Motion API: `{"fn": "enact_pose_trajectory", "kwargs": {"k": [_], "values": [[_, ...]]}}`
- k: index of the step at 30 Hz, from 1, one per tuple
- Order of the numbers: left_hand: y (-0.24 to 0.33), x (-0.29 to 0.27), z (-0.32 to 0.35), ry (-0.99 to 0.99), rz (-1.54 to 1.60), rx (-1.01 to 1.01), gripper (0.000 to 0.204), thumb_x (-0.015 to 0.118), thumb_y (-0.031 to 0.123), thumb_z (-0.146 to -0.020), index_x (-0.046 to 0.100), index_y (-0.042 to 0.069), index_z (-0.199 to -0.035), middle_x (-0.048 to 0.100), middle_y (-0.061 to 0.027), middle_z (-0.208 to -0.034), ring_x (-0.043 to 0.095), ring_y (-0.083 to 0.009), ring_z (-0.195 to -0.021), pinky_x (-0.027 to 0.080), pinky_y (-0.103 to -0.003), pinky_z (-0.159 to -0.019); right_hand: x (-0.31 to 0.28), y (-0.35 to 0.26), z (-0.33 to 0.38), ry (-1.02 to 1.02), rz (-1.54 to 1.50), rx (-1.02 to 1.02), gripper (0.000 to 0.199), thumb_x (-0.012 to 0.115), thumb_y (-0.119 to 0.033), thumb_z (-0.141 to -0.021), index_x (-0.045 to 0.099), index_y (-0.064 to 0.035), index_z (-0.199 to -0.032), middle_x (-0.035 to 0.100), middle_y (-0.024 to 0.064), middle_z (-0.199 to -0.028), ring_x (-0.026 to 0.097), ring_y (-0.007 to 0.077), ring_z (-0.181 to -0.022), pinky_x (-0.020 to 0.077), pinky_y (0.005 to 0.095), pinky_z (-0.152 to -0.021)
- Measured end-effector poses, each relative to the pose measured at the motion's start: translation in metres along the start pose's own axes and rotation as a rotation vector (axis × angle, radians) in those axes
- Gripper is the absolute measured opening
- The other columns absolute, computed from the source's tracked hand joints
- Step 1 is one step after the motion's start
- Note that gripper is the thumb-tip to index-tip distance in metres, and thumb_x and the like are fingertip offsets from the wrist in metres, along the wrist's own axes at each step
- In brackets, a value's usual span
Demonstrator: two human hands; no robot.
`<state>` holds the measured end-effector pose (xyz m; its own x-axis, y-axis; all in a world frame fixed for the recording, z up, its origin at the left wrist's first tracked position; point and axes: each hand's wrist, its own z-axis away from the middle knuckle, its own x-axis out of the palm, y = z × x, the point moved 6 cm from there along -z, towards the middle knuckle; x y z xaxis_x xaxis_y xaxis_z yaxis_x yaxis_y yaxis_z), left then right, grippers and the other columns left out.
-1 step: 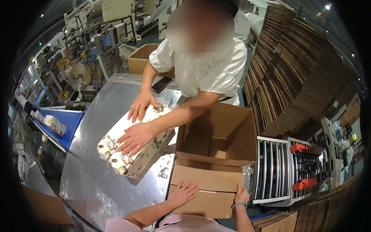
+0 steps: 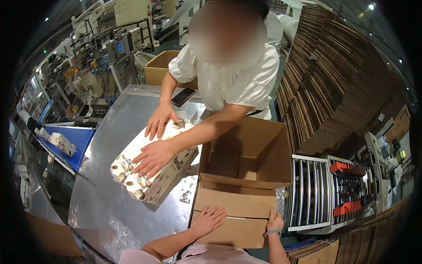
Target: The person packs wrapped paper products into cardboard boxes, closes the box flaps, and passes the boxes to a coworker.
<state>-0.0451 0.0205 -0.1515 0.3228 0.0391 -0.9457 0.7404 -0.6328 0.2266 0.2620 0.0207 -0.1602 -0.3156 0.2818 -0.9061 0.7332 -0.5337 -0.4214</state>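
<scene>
A closed cardboard box (image 2: 237,237), two top flaps meeting at a narrow gap, sits right in front of me. My left hand (image 2: 209,221) lies flat across its left side with the fingers spread. At its right edge my right hand (image 2: 274,222), a grey band at the wrist, is closed on the cardboard. Just beyond stands an open cardboard box (image 2: 263,152), its inside partly in shadow. To the left a co-worker rests both hands (image 2: 156,156) on patterned white packs (image 2: 143,189) lying side by side on the metal table (image 2: 101,176).
Bubble wrap (image 2: 121,237) lies near the table's front edge, and a phone (image 2: 183,96) at the far side. A roller conveyor (image 2: 310,191) with red parts stands right, below tall stacks of flat cardboard (image 2: 325,79). A blue conveyor (image 2: 81,147) carries packs on the left.
</scene>
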Motion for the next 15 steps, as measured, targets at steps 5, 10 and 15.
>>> {"fn": "enact_pose_trajectory", "kwargs": {"k": [5, 10, 15], "values": [[0.0, -0.001, 0.002, 0.001, -0.008, -0.016, 0.042, 0.054, 0.036, -0.088, 0.052, 0.017, -0.124, 0.05, -0.0005, -0.13, 0.044, -0.0196, -0.12, 0.029, -0.046, -0.103, 0.005, 0.002, 0.0, -0.026, 0.039, 0.013, 0.043, 0.051, -0.045, -0.088, 0.061, -0.0027, -0.087, 0.062, 0.0259, -0.073, 0.059, 0.0444, -0.07, 0.0445, 0.0508, -0.06], [0.002, 0.004, -0.002, -0.005, 0.007, -0.025, 0.042, 0.055, 0.036, -0.087, 0.052, 0.018, -0.124, 0.051, -0.0001, -0.128, 0.044, -0.019, -0.119, 0.03, -0.045, -0.102, 0.005, 0.005, 0.001, 0.0, 0.027, -0.003, 0.041, 0.052, -0.043, -0.087, 0.06, -0.003, -0.086, 0.061, 0.025, -0.072, 0.059, 0.0438, -0.069, 0.0449, 0.05, -0.06], [0.001, 0.005, 0.002, 0.002, -0.032, -0.029, 0.043, 0.053, 0.037, -0.088, 0.05, 0.019, -0.127, 0.049, 0.0009, -0.13, 0.043, -0.0173, -0.12, 0.03, -0.043, -0.102, 0.008, 0.004, -0.003, -0.029, 0.131, 0.026, 0.039, 0.054, -0.043, -0.085, 0.061, -0.0052, -0.087, 0.061, 0.0245, -0.07, 0.059, 0.0436, -0.069, 0.0449, 0.0514, -0.062]]}}
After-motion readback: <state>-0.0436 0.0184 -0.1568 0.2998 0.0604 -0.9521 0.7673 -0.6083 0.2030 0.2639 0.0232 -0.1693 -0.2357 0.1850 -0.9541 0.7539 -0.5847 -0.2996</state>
